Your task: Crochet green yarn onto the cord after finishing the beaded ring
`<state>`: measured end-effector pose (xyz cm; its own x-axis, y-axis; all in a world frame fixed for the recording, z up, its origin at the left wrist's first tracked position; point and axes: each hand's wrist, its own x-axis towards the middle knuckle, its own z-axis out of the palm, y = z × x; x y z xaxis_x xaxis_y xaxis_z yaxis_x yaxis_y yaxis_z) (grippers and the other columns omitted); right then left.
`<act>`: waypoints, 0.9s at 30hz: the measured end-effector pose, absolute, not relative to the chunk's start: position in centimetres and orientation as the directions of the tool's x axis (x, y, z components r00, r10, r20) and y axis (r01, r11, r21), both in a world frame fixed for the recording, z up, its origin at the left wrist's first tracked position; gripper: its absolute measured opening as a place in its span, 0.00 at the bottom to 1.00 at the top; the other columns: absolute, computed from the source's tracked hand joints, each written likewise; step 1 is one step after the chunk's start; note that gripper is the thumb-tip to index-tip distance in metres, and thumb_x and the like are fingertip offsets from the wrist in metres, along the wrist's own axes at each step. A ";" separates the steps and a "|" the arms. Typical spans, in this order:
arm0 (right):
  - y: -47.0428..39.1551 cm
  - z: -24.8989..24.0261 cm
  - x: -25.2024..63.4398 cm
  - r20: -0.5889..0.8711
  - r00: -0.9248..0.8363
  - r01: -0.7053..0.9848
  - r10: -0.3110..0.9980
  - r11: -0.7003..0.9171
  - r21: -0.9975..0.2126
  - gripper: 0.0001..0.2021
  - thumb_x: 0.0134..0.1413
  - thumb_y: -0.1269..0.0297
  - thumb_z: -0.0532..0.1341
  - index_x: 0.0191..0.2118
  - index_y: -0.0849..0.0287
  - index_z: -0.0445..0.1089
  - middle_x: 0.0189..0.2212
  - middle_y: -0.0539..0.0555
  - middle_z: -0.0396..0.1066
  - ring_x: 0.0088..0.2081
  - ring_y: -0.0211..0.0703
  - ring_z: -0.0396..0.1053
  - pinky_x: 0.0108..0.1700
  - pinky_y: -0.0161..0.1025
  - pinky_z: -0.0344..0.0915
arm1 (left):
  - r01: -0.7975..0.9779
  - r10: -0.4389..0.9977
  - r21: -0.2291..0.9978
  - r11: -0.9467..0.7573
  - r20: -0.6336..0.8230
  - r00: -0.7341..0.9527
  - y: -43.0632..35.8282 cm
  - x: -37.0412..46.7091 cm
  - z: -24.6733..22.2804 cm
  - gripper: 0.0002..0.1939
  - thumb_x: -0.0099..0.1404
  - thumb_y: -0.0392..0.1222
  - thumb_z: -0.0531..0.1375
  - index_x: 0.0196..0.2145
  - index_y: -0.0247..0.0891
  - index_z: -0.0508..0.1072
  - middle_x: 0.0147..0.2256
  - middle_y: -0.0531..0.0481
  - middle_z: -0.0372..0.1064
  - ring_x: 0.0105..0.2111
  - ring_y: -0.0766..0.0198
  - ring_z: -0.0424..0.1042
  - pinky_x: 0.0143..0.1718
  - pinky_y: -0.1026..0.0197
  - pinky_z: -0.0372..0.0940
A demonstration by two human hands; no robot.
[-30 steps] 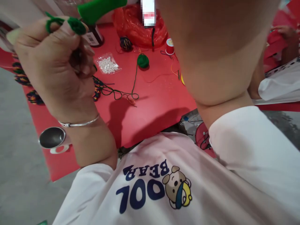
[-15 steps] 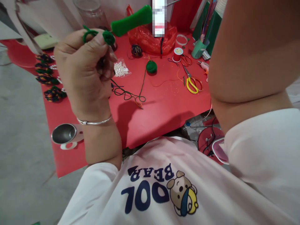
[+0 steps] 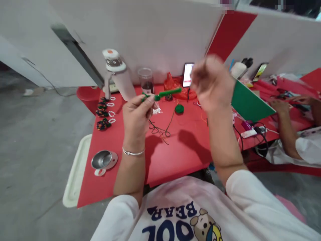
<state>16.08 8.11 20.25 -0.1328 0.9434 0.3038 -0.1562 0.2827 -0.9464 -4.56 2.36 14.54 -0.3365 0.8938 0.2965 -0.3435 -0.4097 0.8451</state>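
My left hand point(image 3: 139, 112) is raised over the table, thumb and forefinger pinched on a small piece of green yarn work point(image 3: 157, 97). From that piece a green-handled crochet hook point(image 3: 172, 92) sticks out toward the right; whether its tip passes through the yarn cannot be made out. My right hand point(image 3: 213, 82) is up to the right of the hook, apart from it, and its fingers are smeared by motion. A green yarn ball point(image 3: 179, 109) lies on the table between the hands, its loose strand point(image 3: 159, 130) in loops nearer me.
On the red table point(image 3: 175, 150) are a metal cup point(image 3: 104, 160), several dark yarn pieces point(image 3: 103, 124), a white bottle point(image 3: 122, 80), a clear jar point(image 3: 145, 80), a red bag point(image 3: 172, 82) and a phone point(image 3: 187, 74). Beyond a green board point(image 3: 250, 103), another person's hand point(image 3: 279, 107) is at work.
My head view has lifted and widened. My right hand has come into view, where only the arm showed before. My left hand keeps its pinch on the green yarn work.
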 end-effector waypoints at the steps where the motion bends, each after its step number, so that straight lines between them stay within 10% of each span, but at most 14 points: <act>1: 7.9 19.7 16.1 0.343 -0.151 -0.197 0.927 0.312 -0.929 0.15 0.61 0.48 0.68 0.33 0.55 0.77 0.28 0.48 0.73 0.26 0.35 0.68 0.25 0.32 0.64 | -0.313 0.887 0.855 -0.415 0.303 -0.348 2.4 -4.6 14.5 0.08 0.55 0.45 0.75 0.27 0.39 0.83 0.19 0.54 0.69 0.16 0.75 0.55 0.16 0.66 0.45; 5: 5.7 15.1 16.8 0.416 -0.227 -0.281 0.880 0.350 -0.894 0.23 0.55 0.41 0.69 0.20 0.54 0.74 0.22 0.50 0.73 0.23 0.38 0.67 0.26 0.38 0.66 | -0.223 0.874 0.882 -0.416 0.319 -0.367 2.7 -4.4 14.1 0.06 0.59 0.44 0.73 0.31 0.40 0.85 0.23 0.52 0.73 0.18 0.74 0.56 0.18 0.65 0.48; 8: 4.1 12.8 16.3 0.291 -0.537 -0.100 0.792 0.283 -0.954 0.20 0.58 0.41 0.68 0.33 0.54 0.83 0.35 0.57 0.83 0.38 0.48 0.78 0.44 0.46 0.75 | -0.225 0.864 0.875 -0.429 0.326 -0.383 2.7 -4.0 13.8 0.06 0.59 0.45 0.72 0.33 0.41 0.86 0.24 0.52 0.74 0.18 0.74 0.55 0.18 0.65 0.49; 13: 4.3 12.0 13.1 0.165 -0.418 -0.393 0.893 -0.014 -0.920 0.33 0.43 0.32 0.72 0.47 0.54 0.82 0.37 0.54 0.81 0.26 0.35 0.69 0.22 0.31 0.60 | -0.238 0.931 0.907 -0.347 0.304 -0.200 2.5 -3.5 13.5 0.08 0.58 0.47 0.74 0.32 0.41 0.86 0.23 0.53 0.71 0.20 0.72 0.59 0.20 0.66 0.53; 20: 4.1 12.9 11.8 0.132 -0.273 -0.493 0.953 -0.020 -0.870 0.19 0.43 0.52 0.78 0.41 0.52 0.82 0.30 0.49 0.79 0.28 0.37 0.73 0.21 0.30 0.63 | -0.167 0.901 0.885 -0.434 0.427 -0.078 2.4 -3.4 13.3 0.07 0.59 0.48 0.74 0.33 0.43 0.87 0.32 0.47 0.76 0.32 0.63 0.73 0.34 0.60 0.68; 27: 3.8 12.2 12.0 0.127 -0.272 -0.450 0.954 -0.010 -0.893 0.20 0.41 0.63 0.76 0.45 0.52 0.80 0.34 0.49 0.81 0.34 0.41 0.78 0.27 0.33 0.70 | -0.330 0.948 0.889 -0.319 0.298 -0.114 2.4 -2.6 13.8 0.10 0.54 0.47 0.76 0.28 0.39 0.83 0.29 0.51 0.71 0.23 0.72 0.63 0.22 0.66 0.57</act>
<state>11.99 3.76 12.24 -0.2723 0.9538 0.1270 -0.4505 -0.0098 -0.8927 -2.57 2.45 13.83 -0.1138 0.9479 0.2975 -0.3301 -0.3186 0.8886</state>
